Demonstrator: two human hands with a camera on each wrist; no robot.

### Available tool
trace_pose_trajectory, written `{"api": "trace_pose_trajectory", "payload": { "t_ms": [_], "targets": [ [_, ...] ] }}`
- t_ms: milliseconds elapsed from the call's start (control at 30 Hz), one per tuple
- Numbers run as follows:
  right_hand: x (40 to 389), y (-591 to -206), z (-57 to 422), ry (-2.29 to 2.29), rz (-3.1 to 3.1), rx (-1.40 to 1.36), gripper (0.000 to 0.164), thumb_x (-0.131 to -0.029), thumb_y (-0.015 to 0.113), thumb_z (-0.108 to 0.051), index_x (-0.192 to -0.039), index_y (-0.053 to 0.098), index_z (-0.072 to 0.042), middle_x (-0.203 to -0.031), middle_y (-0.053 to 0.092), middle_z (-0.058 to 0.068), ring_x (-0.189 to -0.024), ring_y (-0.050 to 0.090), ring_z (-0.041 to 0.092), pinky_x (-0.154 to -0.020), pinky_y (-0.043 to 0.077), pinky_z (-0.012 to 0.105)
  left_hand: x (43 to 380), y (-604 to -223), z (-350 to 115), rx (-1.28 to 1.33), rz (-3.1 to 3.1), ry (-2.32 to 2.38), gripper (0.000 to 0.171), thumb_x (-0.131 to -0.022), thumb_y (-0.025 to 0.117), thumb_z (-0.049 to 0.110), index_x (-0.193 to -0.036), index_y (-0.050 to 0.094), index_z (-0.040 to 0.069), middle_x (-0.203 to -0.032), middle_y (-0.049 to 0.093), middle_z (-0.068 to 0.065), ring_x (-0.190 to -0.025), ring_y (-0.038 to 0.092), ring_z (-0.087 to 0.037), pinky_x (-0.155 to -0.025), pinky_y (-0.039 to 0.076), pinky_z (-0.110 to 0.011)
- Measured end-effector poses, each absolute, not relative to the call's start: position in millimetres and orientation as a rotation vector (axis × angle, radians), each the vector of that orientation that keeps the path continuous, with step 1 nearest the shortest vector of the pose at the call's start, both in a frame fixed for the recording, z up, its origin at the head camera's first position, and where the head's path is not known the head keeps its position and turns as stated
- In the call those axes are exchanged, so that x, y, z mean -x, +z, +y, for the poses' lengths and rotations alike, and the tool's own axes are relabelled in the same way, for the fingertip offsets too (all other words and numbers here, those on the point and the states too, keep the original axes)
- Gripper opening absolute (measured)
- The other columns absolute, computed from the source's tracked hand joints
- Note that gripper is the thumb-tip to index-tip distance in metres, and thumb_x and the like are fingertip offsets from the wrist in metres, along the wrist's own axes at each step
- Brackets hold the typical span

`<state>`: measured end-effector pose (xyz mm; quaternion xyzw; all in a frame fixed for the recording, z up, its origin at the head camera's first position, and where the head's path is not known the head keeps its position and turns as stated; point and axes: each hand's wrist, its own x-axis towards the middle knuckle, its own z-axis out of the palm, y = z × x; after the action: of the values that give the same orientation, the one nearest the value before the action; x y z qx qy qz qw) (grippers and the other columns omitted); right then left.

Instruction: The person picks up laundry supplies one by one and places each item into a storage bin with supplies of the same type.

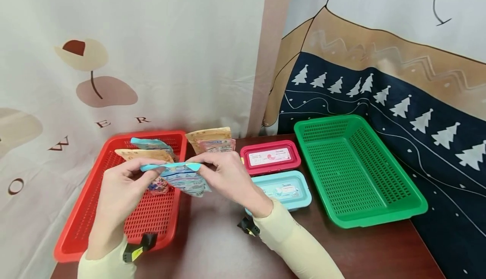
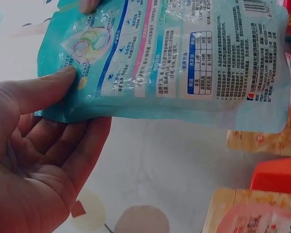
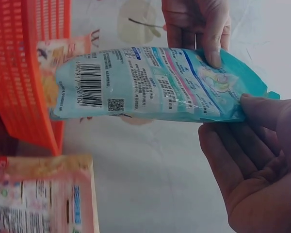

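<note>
A teal laundry detergent pouch [image 1: 186, 180] is held up between both hands over the right side of a red basket [image 1: 152, 220]. My left hand [image 1: 117, 190] pinches one top corner between thumb and fingers. At the opposite top corner, my right hand [image 1: 231, 177] pinches the same edge. The left wrist view shows the pouch's printed back [image 2: 174, 63] with a usage table. In the right wrist view a barcode [image 3: 90, 85] lies near its bottom end. Behind the hands, a tan pouch [image 1: 142, 154] and a blue pouch [image 1: 152, 143] stand in the red basket.
Tan and pink pouches [image 1: 212, 139] stand just right of the red basket. Beside them lie a crimson box [image 1: 248, 147] and a light-blue box [image 1: 307, 190], both labelled. A green basket [image 1: 341, 186] sits at the right of the brown table [image 1: 212, 245]. Printed curtains [image 1: 182, 59] hang behind.
</note>
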<state>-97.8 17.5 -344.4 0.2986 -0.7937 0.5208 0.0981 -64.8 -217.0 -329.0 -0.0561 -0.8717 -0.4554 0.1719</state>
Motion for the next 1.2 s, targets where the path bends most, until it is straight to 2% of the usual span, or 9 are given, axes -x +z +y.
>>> {"api": "trace_pose_trajectory", "payload": {
  "t_ms": [200, 367, 500, 667, 833, 900, 1200],
  "targets": [
    [95.7, -344.9, -1.7, 1.521, -2.273, -0.958, 0.021, -0.095, 0.067, -0.002, -0.106, 0.082, -0.012, -0.097, 0.079, -0.001, -0.068, 0.057, -0.002, -0.059, 0.046, 0.013, 59.1, -332.5, -233.7, 0.075, -2.445, -1.331, 0.016, -0.091, 0.076, -0.001, -0.106, 0.079, 0.001, -0.080, 0.071, 0.014, -0.065, 0.060, -0.008, -0.055, 0.048, -0.016],
    [94.6, -343.3, -17.6, 1.498, -2.326, -0.958, 0.021, -0.096, 0.068, -0.006, -0.109, 0.082, -0.016, -0.099, 0.078, -0.007, -0.065, 0.053, -0.008, -0.055, 0.043, 0.011, 54.8, -332.3, -244.4, 0.040, -2.371, -1.346, 0.015, -0.090, 0.075, -0.005, -0.104, 0.078, -0.003, -0.078, 0.072, 0.012, -0.063, 0.056, -0.008, -0.055, 0.043, -0.016],
    [93.0, -342.8, -31.2, 1.455, -2.390, -0.960, 0.022, -0.097, 0.068, -0.009, -0.112, 0.081, -0.019, -0.101, 0.077, -0.011, -0.072, 0.056, -0.013, -0.059, 0.046, 0.009, 49.6, -334.9, -255.9, -0.060, -2.354, -1.334, 0.017, -0.089, 0.076, -0.006, -0.106, 0.078, -0.003, -0.079, 0.073, 0.013, -0.063, 0.057, -0.008, -0.055, 0.044, -0.015],
    [90.8, -344.5, -47.6, 1.365, -2.420, -0.995, 0.022, -0.096, 0.069, -0.011, -0.114, 0.081, -0.019, -0.100, 0.078, -0.011, -0.067, 0.052, -0.014, -0.055, 0.042, 0.008, 45.1, -342.1, -272.4, -0.186, -2.345, -1.315, 0.017, -0.088, 0.076, -0.007, -0.104, 0.079, -0.002, -0.080, 0.074, 0.015, -0.061, 0.060, -0.006, -0.055, 0.046, -0.013],
    [90.7, -345.9, -60.7, 1.320, -2.440, -0.997, 0.023, -0.096, 0.069, -0.013, -0.114, 0.081, -0.021, -0.096, 0.077, -0.014, -0.063, 0.049, -0.014, -0.054, 0.039, 0.008, 43.5, -345.5, -283.7, -0.266, -2.328, -1.288, 0.016, -0.087, 0.077, -0.006, -0.102, 0.080, -0.001, -0.077, 0.072, 0.017, -0.058, 0.054, -0.006, -0.050, 0.040, -0.015],
    [91.2, -346.8, -65.1, 1.312, -2.452, -0.996, 0.023, -0.097, 0.068, -0.015, -0.115, 0.081, -0.021, -0.096, 0.077, -0.014, -0.066, 0.050, -0.015, -0.056, 0.040, 0.007, 43.2, -347.2, -286.3, -0.286, -2.322, -1.286, 0.015, -0.088, 0.078, -0.005, -0.102, 0.079, -0.001, -0.077, 0.072, 0.017, -0.058, 0.053, -0.007, -0.050, 0.039, -0.016],
    [95.7, -360.4, -85.2, 1.330, -2.515, -0.963, 0.023, -0.100, 0.066, -0.017, -0.117, 0.080, -0.024, -0.098, 0.076, -0.016, -0.070, 0.050, -0.014, -0.059, 0.040, 0.006, 47.7, -363.0, -293.2, -0.365, -2.232, -1.406, 0.017, -0.089, 0.077, -0.004, -0.106, 0.076, -0.006, -0.085, 0.075, 0.008, -0.065, 0.062, -0.007, -0.059, 0.049, -0.011]
  ]
}}
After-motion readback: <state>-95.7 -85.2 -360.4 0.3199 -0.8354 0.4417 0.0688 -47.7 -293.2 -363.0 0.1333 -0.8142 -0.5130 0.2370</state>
